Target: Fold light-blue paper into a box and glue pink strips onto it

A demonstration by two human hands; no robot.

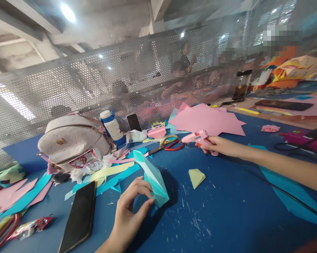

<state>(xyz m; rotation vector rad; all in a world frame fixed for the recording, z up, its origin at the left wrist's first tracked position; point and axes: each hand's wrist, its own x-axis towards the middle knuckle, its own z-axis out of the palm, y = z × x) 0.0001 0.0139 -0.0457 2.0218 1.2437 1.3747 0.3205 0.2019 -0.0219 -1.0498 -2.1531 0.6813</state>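
The teal paper form [151, 179] is being held at the near middle of the bench [227, 211]. Its lower end is being pinched in the narrow grip of the left hand [129, 207], thumb on one side and fingertips on the other, and its point is being tilted up and away. Beyond the form and to its right, the pink glue gun [196, 137] is being clasped by the right hand [216, 146], the grip being closed around the handle. Whether the gun is being lifted clear of the bench cannot be told.

A small yellow-green folded piece [196, 177] is lying just right of the form, scissors [169, 143] are lying beyond it, and a dark phone [78, 218] is lying to its left.

By the look of it, this step is being done well if the form is being pinched lightly enough that its creases are not being crushed. The nozzle should also be pointed away from the left fingers whenever the gun is being moved toward the form. The dark cord [279, 188] lying right of the form is best being watched, so that the small folded piece is not being swept aside.
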